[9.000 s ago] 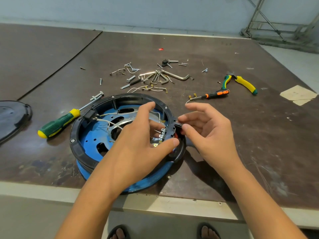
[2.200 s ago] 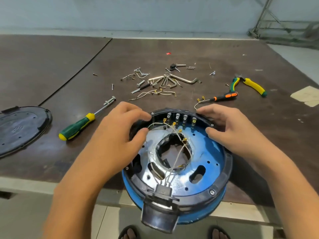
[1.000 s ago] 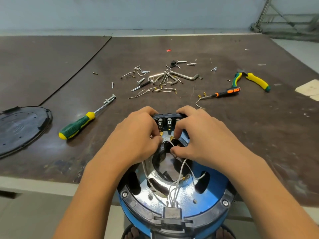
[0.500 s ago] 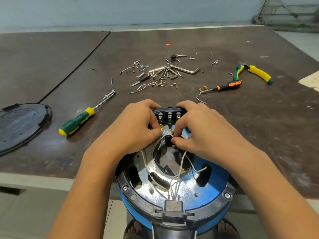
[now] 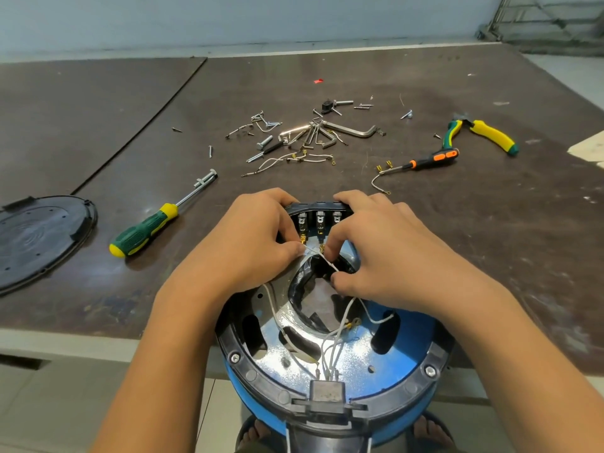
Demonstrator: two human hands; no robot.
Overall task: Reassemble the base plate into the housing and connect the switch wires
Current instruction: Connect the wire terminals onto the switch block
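The round blue housing (image 5: 405, 408) with its black rim hangs over the table's near edge, tilted toward me. Inside it sits the shiny blue base plate (image 5: 359, 351) with a central hole. At the far rim is the switch block (image 5: 318, 219) with metal terminals. Thin white wires (image 5: 330, 348) run from a black connector at the near rim up to the terminals. My left hand (image 5: 251, 243) pinches a white wire with a brass clip just under the left terminal. My right hand (image 5: 382, 253) pinches another wire beside the middle terminal, its index finger over the block's far edge.
A green-yellow screwdriver (image 5: 143, 230) lies left of the housing. A black round cover (image 5: 39, 233) sits at the far left. Loose screws, hex keys and spare wires (image 5: 304, 138) are scattered behind. An orange-black screwdriver (image 5: 428, 161) and green-yellow pliers (image 5: 483, 134) lie at back right.
Over nine seconds the housing was turned and pulled toward me over the table edge, switch block now at the far side. In the last second both hands stayed at the terminals, pinching wires.
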